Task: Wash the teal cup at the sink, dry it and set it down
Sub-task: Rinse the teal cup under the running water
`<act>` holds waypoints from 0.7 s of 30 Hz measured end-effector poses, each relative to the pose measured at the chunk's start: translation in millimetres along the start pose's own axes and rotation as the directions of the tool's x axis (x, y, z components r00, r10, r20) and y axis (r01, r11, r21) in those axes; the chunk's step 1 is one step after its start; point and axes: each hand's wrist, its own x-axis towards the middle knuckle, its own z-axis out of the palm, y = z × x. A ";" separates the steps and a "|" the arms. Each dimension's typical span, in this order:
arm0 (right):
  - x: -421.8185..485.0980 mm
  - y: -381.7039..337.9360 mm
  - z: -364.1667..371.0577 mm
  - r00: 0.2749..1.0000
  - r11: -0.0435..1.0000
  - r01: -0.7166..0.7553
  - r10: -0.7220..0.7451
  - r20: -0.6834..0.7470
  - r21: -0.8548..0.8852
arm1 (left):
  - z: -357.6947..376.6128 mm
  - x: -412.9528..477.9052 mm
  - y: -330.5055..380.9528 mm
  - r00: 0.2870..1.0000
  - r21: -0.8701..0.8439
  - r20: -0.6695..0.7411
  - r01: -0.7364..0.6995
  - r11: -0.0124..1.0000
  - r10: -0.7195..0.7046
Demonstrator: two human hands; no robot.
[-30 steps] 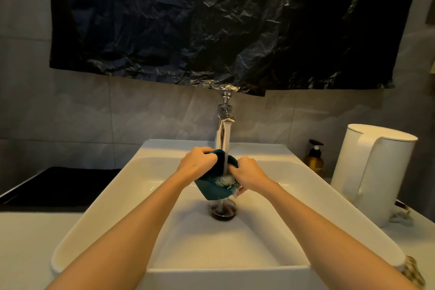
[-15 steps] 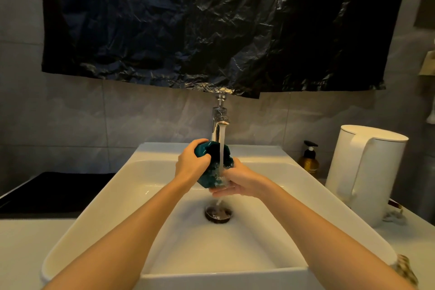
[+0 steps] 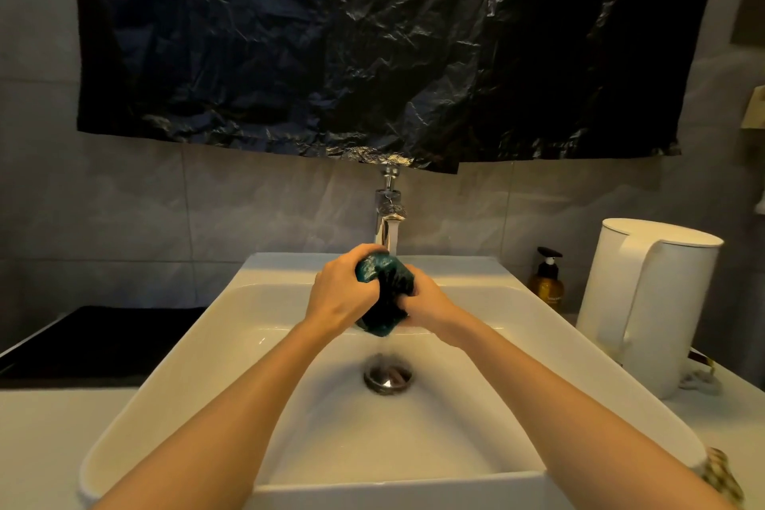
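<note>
The teal cup [image 3: 383, 294] is held tipped over the white sink [image 3: 198, 352], right under the running chrome tap [image 3: 387, 219]. My left hand [image 3: 339, 294] grips the cup from the left, fingers curled over its top. From the right, my right hand [image 3: 426, 302] holds the cup's lower side, its fingers partly hidden behind it. Water runs off the cup's bottom edge down to the metal drain [image 3: 388, 376].
A tall white kettle [image 3: 650, 302] stands on the counter right of the sink, with an amber pump bottle [image 3: 547, 282] behind it. A black surface [image 3: 91, 340] lies to the left. A black plastic sheet [image 3: 372, 46] hangs on the wall above the tap.
Both hands have turned the cup under the stream; its opening, seen with water in it a second ago, now faces away. The hands stayed under the tap.
</note>
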 end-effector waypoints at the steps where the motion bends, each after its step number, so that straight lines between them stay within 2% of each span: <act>1: 0.0 -0.3 0.1 1.000 0.999 -0.015 0.014 -0.008 -0.042 | 2.0 1.5 -0.8 0.999 -0.030 0.023 0.043 0.999 -0.042; 5: -6.3 -3.0 0.5 0.994 0.928 -0.050 0.011 -0.107 -0.370 | 8.0 4.3 -3.0 0.945 -0.157 0.140 0.317 0.935 -0.296; 7: -7.9 -3.9 -0.7 0.993 0.920 -0.105 0.073 -0.097 -0.378 | 7.5 3.8 -3.2 0.911 -0.177 0.182 0.400 0.899 -0.370; 10: -7.1 -3.8 -0.7 0.994 0.898 -0.101 0.114 0.003 -0.427 | 6.7 6.1 -6.8 0.900 -0.131 0.184 0.422 0.897 -0.396; 13: -7.8 -5.0 4.7 0.983 0.965 -0.065 0.106 0.153 -0.255 | 2.7 7.6 -8.2 0.904 -0.049 0.148 0.411 0.910 -0.401; 14: -6.9 -4.7 6.4 0.985 0.967 -0.066 0.102 0.138 -0.247 | 1.6 8.7 -8.5 0.905 -0.035 0.143 0.409 0.912 -0.400; 18: -1.3 -2.8 7.4 0.995 0.887 -0.051 0.008 -0.096 -0.458 | 0.4 9.5 -3.3 0.893 -0.038 0.201 0.417 0.908 -0.402; 21: -5.9 -6.0 6.2 0.996 0.887 -0.089 0.072 -0.055 -0.452 | 0.6 9.8 -0.3 0.871 -0.027 0.250 0.444 0.896 -0.424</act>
